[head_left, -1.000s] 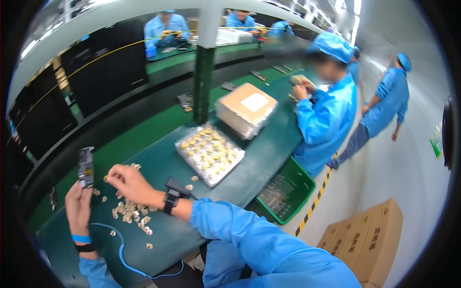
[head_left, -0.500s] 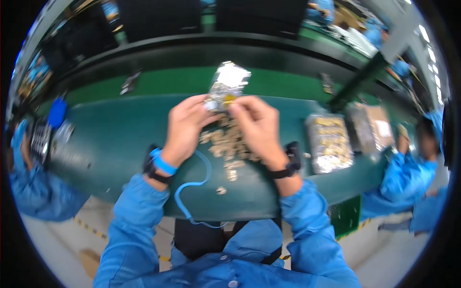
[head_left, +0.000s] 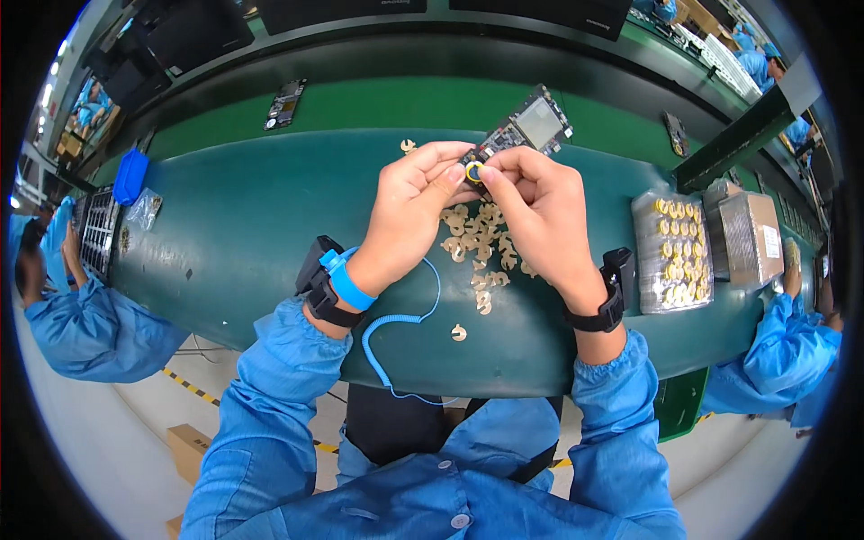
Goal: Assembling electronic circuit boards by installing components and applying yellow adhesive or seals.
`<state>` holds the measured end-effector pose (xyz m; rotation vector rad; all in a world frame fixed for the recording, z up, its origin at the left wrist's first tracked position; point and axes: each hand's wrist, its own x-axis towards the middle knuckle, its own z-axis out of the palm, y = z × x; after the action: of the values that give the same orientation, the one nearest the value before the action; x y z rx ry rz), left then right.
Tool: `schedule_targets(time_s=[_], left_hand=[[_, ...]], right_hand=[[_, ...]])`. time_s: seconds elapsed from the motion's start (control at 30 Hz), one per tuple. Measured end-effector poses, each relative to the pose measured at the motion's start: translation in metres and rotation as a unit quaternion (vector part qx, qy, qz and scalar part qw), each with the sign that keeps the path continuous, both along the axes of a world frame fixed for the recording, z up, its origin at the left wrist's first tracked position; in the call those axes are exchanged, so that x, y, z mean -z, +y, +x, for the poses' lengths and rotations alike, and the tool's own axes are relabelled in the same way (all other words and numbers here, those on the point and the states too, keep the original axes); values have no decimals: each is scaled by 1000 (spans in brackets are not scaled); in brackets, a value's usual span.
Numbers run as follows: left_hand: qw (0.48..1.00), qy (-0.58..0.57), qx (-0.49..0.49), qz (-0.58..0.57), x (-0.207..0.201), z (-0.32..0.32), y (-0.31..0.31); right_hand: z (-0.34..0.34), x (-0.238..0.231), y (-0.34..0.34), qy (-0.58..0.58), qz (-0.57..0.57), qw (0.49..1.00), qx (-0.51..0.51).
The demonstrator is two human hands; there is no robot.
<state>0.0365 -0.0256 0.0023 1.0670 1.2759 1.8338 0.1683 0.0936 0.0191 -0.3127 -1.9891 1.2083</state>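
Observation:
My left hand [head_left: 409,207] is closed round the lower end of a dark circuit board [head_left: 508,137] with a silver-grey square on its upper part. The board tilts up to the right, above the far side of the table. A round coin cell with a yellow rim [head_left: 473,171] lies against its lower end. My right hand [head_left: 540,211] pinches at this cell, its thumb at the cell's right edge; the fingertips behind are partly hidden. Below both hands lies a loose pile of small tan notched discs [head_left: 481,236]. One single disc [head_left: 459,333] lies nearer me.
Right of my hands stands a clear tray of yellow-rimmed round cells [head_left: 673,252], beside a cardboard box [head_left: 749,236]. More boards [head_left: 285,104] lie on the green strip beyond the table. A coiled blue cord [head_left: 373,351] runs from my left wristband. Co-workers sit at both sides.
The view has swung left and down, so the scene sits further right. The board has tilted from near upright to leaning right. Both hands stay closed at it, thumbs by the yellow-rimmed cell.

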Motion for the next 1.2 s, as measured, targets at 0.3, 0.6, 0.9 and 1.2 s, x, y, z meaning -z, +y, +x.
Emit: schedule_targets(time_s=[0.3,0.6,0.9,1.2], left_hand=[[999,-35,7,12,-1,2,2],[999,-42,8,8,-2,3,2],[1000,-7,-19,18,-4,7,2],[998,9,-48,27,-5,7,3]], right_hand=[[-1,2,0,-8,-6,1000,12],[-4,8,-1,5,-27,999,17],[-8,15,-3,42,-52,998,13],[-11,19,-7,79,-35,996,32]])
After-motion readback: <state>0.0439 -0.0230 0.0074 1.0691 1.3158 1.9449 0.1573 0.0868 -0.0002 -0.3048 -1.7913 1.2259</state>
